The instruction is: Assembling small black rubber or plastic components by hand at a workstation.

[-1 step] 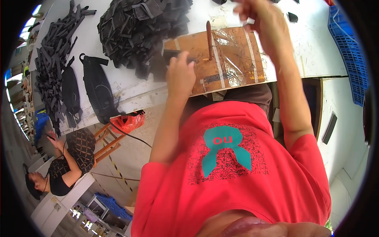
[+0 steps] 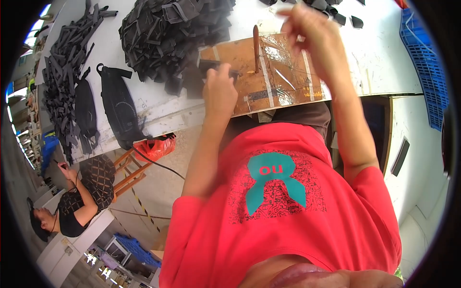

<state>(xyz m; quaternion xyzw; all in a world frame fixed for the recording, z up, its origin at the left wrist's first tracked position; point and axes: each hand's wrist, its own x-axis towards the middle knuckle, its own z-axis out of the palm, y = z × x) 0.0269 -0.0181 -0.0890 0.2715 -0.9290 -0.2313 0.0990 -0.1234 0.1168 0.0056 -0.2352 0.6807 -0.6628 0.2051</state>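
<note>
My left hand (image 2: 221,93) rests at the left end of a brown, tape-covered board (image 2: 246,82), its fingers closed on a small dark fabric piece (image 2: 207,65). A slim brown upright rod (image 2: 256,50) stands on the board, to the right of that hand. Above the board's right side hangs my right hand (image 2: 319,41), slightly blurred, with fingers bent and apart; no object shows in it. A big heap of dark fabric pieces (image 2: 173,38) lies just beyond my left hand.
Loose black pieces (image 2: 340,19) lie at the far right of the white table (image 2: 158,113). Black strips (image 2: 72,53) and two black pouches (image 2: 117,103) are on the left. A blue crate (image 2: 422,72) stands right. A seated person (image 2: 79,211) is at lower left.
My right hand has come a little nearer and shifted slightly, uncovering more black pieces at the far right. My left hand stays put. The seated person's hands have moved a little.
</note>
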